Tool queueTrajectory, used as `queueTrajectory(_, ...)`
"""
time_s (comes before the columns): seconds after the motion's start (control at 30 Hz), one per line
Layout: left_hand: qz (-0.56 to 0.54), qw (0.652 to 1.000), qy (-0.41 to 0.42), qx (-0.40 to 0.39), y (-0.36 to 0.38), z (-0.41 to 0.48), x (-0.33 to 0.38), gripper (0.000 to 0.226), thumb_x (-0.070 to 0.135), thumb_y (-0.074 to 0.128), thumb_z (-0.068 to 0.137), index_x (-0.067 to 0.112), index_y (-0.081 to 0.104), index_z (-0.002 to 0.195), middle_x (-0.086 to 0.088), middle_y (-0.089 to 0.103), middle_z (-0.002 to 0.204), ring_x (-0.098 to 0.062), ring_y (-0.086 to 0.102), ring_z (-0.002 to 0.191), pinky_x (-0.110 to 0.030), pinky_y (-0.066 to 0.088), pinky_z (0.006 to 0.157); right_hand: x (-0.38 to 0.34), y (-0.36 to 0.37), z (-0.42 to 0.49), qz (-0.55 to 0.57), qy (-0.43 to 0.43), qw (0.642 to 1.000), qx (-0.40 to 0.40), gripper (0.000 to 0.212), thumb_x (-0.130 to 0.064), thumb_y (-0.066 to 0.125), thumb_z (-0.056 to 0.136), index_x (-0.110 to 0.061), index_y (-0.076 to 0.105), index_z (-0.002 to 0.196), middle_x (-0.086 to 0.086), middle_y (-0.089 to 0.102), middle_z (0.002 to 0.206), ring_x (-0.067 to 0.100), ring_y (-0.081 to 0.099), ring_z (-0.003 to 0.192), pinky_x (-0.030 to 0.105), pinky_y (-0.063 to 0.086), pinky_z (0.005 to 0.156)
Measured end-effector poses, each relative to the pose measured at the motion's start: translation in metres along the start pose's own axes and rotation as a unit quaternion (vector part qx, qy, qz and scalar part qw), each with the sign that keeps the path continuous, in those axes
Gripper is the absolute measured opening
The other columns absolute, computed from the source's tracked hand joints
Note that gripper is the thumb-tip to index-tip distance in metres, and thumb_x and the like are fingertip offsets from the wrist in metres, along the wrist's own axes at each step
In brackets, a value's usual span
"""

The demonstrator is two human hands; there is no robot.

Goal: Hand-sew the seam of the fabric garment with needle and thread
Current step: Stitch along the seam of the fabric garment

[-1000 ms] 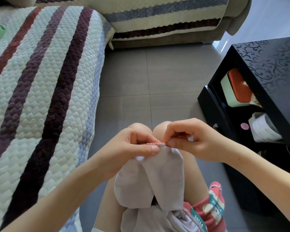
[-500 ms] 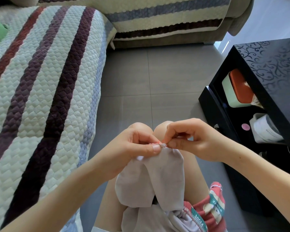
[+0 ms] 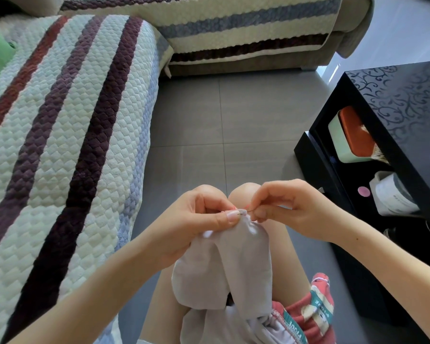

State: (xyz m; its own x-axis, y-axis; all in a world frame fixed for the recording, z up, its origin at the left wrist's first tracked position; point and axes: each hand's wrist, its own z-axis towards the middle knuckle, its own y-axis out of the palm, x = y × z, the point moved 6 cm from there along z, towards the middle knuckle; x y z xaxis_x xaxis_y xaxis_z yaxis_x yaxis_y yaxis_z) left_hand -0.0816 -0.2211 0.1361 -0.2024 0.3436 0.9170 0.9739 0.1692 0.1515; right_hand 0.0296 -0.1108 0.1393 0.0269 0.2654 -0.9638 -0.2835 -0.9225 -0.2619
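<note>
Head view: you hold a pale grey-lilac garment (image 3: pixel 233 264) over your lap, at 6 o'clock in the frame, with its upper edge raised just in front of your knees (image 3: pixel 241 193). The fabric is thin, smooth and matte. It hangs in two soft rounded folds and bunches lower down against your red patterned shorts (image 3: pixel 315 314). At the top, the seam (image 3: pixel 242 213) is gathered into a small puckered ridge, with a trace of pink-red thread (image 3: pixel 233 207) along it.

Your left hand (image 3: pixel 199 219), at 9 o'clock of the seam, pinches that ridge, thumb laid flat across the front and the other fingers curled behind the cloth. Your right hand (image 3: pixel 291 207), at 3 o'clock of the seam, pinches a thin dark needle (image 3: pixel 250 211) between thumb and forefinger, the remaining fingers loosely curled. The needle's far end meets the gathered edge just beside your left thumbnail. Beyond the seam the thread is too fine to trace.

A striped quilted sofa cover (image 3: pixel 60 145) lies at 9 o'clock and a glossy black worktop (image 3: pixel 395 100) at 3 o'clock, with grey floor tiles (image 3: pixel 221 115) between them.
</note>
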Motion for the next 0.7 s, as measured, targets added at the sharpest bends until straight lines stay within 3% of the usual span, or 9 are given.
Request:
queueTrajectory(0.1,-0.001,1.0,0.015,0.015,0.0,0.0,0.0,0.011,0.02,0.069,0.074,0.013,0.078,0.074,-0.011,0.063,0.081,-0.014,0.059,0.077,-0.022,0.043,0.069,0.002,0.004,-0.001,-0.011,-0.016,1.0,0.015,0.004,0.006,0.062,0.082,0.002,0.065,0.083,-0.017,0.068,0.082,0.014,0.064,0.07,0.021,0.053,0.067)
queueTrajectory(0.23,-0.031,0.997,0.046,0.055,-0.002,0.001,0.001,0.008,0.014,0.071,0.071,0.007,0.076,0.073,-0.005,0.072,0.075,-0.012,0.065,0.073,-0.016,0.049,0.068,-0.002,0.013,-0.002,0.014,-0.034,0.998,0.054,0.006,-0.006,0.065,0.082,-0.011,0.068,0.08,-0.011,0.066,0.074,0.004,0.063,0.067,0.016,0.049,0.067)
queueTrajectory(0.33,-0.028,0.995,0.055,0.081,-0.005,0.005,-0.002,0.01,0.015,0.074,0.07,0.006,0.076,0.074,-0.009,0.072,0.075,-0.016,0.065,0.075,-0.021,0.049,0.073,0.0,0.015,-0.003,0.022,-0.022,0.996,0.087,0.005,-0.016,0.066,0.084,-0.014,0.069,0.087,-0.006,0.069,0.078,0.008,0.067,0.071,0.021,0.052,0.07)
queueTrajectory(0.4,-0.028,0.994,0.05,0.095,-0.007,0.008,-0.009,0.021,0.018,0.077,0.069,0.0,0.074,0.08,-0.014,0.071,0.081,-0.021,0.066,0.082,-0.03,0.049,0.082,0.001,0.014,-0.007,-0.079,-0.028,0.991,0.107,0.018,-0.025,0.062,0.088,-0.017,0.066,0.103,-0.006,0.073,0.09,0.01,0.069,0.083,0.031,0.055,0.079)
queueTrajectory(0.5,-0.055,0.993,0.038,0.098,-0.008,0.012,-0.016,0.036,0.022,0.079,0.069,-0.007,0.071,0.088,-0.017,0.071,0.088,-0.025,0.066,0.09,-0.036,0.047,0.09,-0.015,0.011,-0.015,-0.309,-0.124,0.922,0.196,0.024,-0.032,0.055,0.092,-0.017,0.07,0.103,-0.007,0.072,0.103,0.012,0.068,0.097,0.045,0.048,0.093)
queueTrajectory(0.7,-0.085,0.993,0.036,0.077,-0.002,0.015,-0.018,0.016,0.015,0.068,0.076,0.0,0.07,0.082,-0.012,0.069,0.084,-0.019,0.066,0.089,-0.025,0.049,0.082,-0.035,0.021,-0.018,-0.399,-0.275,0.838,0.251,0.009,-0.015,0.07,0.087,-0.015,0.078,0.089,0.003,0.073,0.099,0.023,0.068,0.089,0.048,0.047,0.092)
